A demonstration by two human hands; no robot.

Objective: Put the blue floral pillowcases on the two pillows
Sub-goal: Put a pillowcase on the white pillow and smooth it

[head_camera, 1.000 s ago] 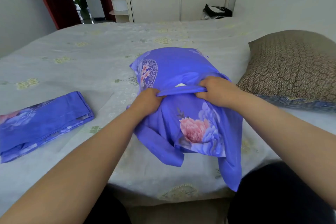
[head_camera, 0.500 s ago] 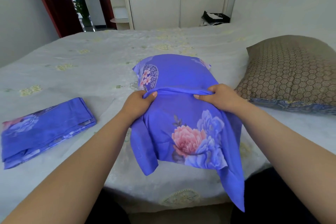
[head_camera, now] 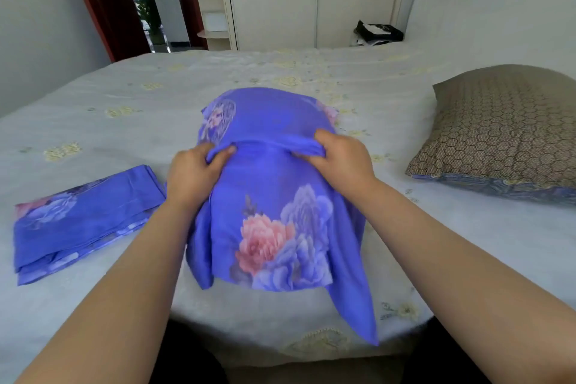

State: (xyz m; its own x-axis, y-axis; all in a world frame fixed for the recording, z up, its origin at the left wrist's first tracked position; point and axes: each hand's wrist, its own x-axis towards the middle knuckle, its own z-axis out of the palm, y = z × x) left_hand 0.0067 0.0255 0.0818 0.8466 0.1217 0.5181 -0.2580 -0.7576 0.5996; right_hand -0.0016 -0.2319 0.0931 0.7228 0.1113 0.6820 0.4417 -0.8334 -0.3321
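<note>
With both forearms reaching forward from the bottom corners, the left hand and right hand sit apart at the same height, each curled over a bunched hem fold of the blue floral pillowcase. Left thumb lies on top of the fold, pointing right, fingers tucked under cloth. Right hand knuckles up, fingers wrapped down over the fold, fingertips hidden. Wrists roughly straight, elbows out of view.

Pillowcase is on the bed, centre, near the front edge. Far half looks stuffed and rounded, so a pillow seems to be inside, though none of it shows. Near half hangs loose below the hands, pink and lilac flower print facing up, one corner drooping over the bed edge at lower right.

Second pillowcase, same blue floral cloth, lies folded flat on the bed left of the left forearm, not touched. Second pillow, brown honeycomb-pattern cover with blue patterned edge, lies bare on the bed at right, well apart from the right hand.

Bed sheet is pale with faint yellow flower motifs. Beyond the bed: black bag by the headboard side, white wardrobe, red door at left with pale characters on it, too blurred to read. No other writing or brand visible.
</note>
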